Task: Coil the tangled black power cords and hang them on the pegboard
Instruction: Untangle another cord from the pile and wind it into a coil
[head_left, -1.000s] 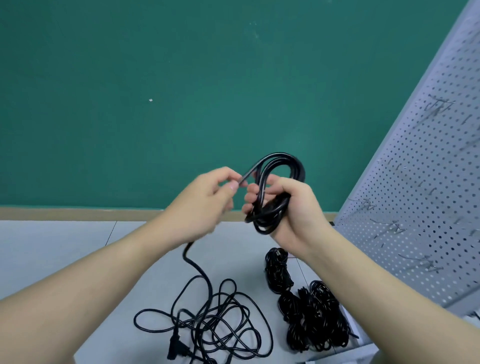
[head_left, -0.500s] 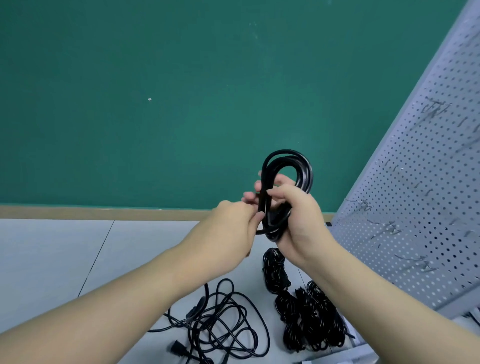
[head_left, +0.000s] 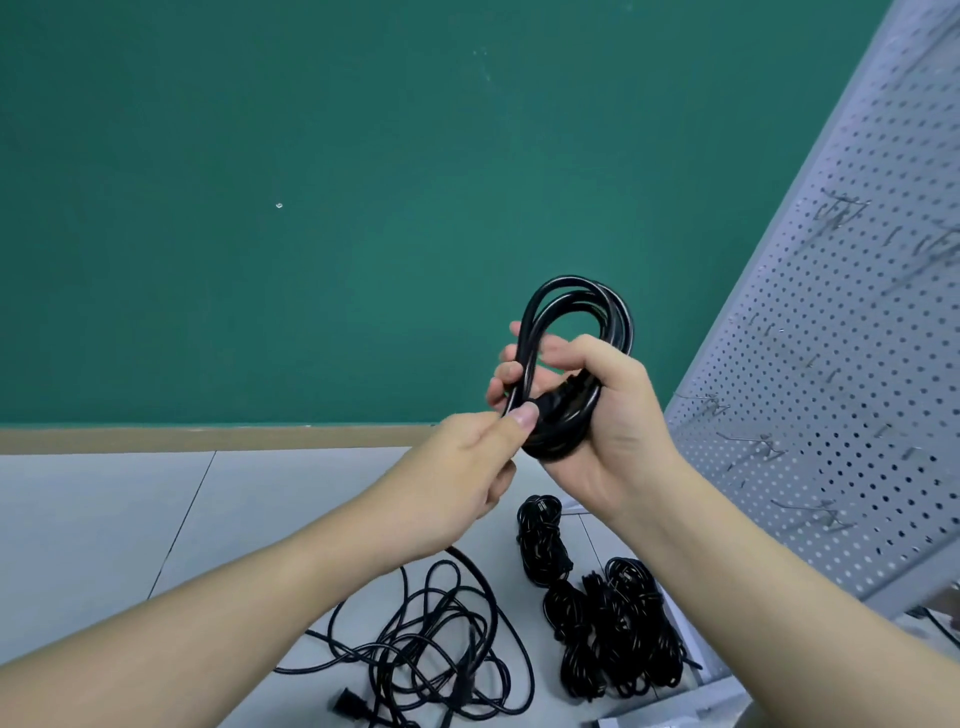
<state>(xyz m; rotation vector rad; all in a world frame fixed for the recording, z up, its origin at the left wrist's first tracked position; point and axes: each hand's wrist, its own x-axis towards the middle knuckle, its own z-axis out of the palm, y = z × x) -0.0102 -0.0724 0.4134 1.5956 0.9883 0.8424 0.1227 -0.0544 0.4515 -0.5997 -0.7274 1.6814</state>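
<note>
since a second earlier the left hand (head_left: 462, 467) had dropped from level with the coil's top to its lower end, bringing the loose strand down with it. the right hand (head_left: 597, 415) gripped the coiled cord (head_left: 571, 364) around its middle, fingers curled round the bundle, holding it up in front of the green wall; the left hand pinched the free strand between thumb and fingers, touching the coil's lower left side. the coil's long axis stood nearly upright, its open loop rising above the right fist and its lower bend showing below the thumb. the slack ran down from under the left hand to the tangled cords (head_left: 431, 654) lying loose near the front edge of the table (head_left: 104, 519), so the next wrap would probably have to go around the coil's waist, with the left hand nearer the feed. the cord looked glossy black and smooth, stiff enough to hold round loops. a heap of already bundled cords (head_left: 608, 623) lay toward the table's right edge, just beside the foot of the pegboard (head_left: 831, 364), whose wire hooks (head_left: 753, 447) stood to the right of the right hand.
</note>
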